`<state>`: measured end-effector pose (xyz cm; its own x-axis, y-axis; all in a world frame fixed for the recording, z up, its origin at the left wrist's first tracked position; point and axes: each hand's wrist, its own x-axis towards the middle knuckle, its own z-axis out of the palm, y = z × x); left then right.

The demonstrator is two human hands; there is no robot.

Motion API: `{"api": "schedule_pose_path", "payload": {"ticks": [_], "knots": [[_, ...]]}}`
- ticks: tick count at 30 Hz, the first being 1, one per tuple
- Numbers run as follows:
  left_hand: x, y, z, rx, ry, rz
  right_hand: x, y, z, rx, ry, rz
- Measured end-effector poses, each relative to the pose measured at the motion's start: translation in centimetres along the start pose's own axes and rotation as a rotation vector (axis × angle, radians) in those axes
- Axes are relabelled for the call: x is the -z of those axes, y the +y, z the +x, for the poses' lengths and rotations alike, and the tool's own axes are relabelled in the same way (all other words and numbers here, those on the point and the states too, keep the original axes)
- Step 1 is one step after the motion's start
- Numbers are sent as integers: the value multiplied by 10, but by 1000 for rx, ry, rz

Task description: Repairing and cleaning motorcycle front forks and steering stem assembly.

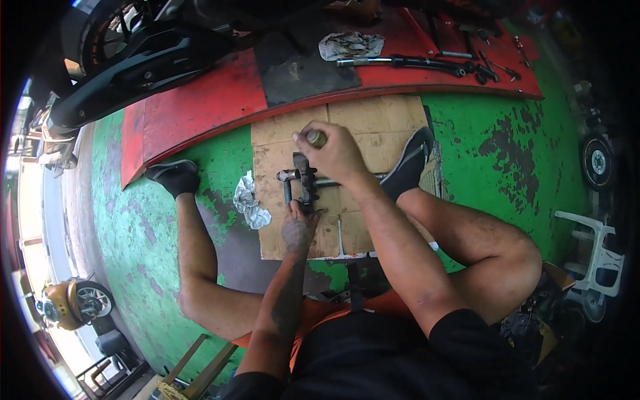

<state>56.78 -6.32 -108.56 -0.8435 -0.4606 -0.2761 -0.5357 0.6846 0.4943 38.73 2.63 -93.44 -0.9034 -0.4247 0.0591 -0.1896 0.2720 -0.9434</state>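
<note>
A dark, ridged metal part (309, 185) is being held over brown cardboard (277, 233).
The left hand (298, 230) is pinching its six-o'clock end, the part extending toward twelve; the right hand (335, 155) is clutching a brass-coloured, round-ended piece (317, 138), the part lying at seven o'clock.

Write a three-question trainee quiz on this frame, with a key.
1. Which hand grips the tool with a round, brass-coloured end?
2. True or false: a crumpled white rag lies at the left edge of the cardboard.
3. The worn floor is mainly: (a) blue, (b) green, (c) white?

Key:
1. The right hand; the left hand is at the dark metal part.
2. True.
3. b.
</note>
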Motion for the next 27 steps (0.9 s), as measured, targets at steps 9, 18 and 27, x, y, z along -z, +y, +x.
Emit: {"api": "schedule_pose_path", "payload": {"ticks": [9, 18, 27], "knots": [[15, 24, 8, -42, -2, 94, 78, -91, -2, 128, 52, 125], [113, 122, 56, 23, -462, 474, 117, -115, -16, 322, 188, 269], [100, 44, 146, 21, -34, 43, 101, -89, 0, 146, 133, 266]]}}
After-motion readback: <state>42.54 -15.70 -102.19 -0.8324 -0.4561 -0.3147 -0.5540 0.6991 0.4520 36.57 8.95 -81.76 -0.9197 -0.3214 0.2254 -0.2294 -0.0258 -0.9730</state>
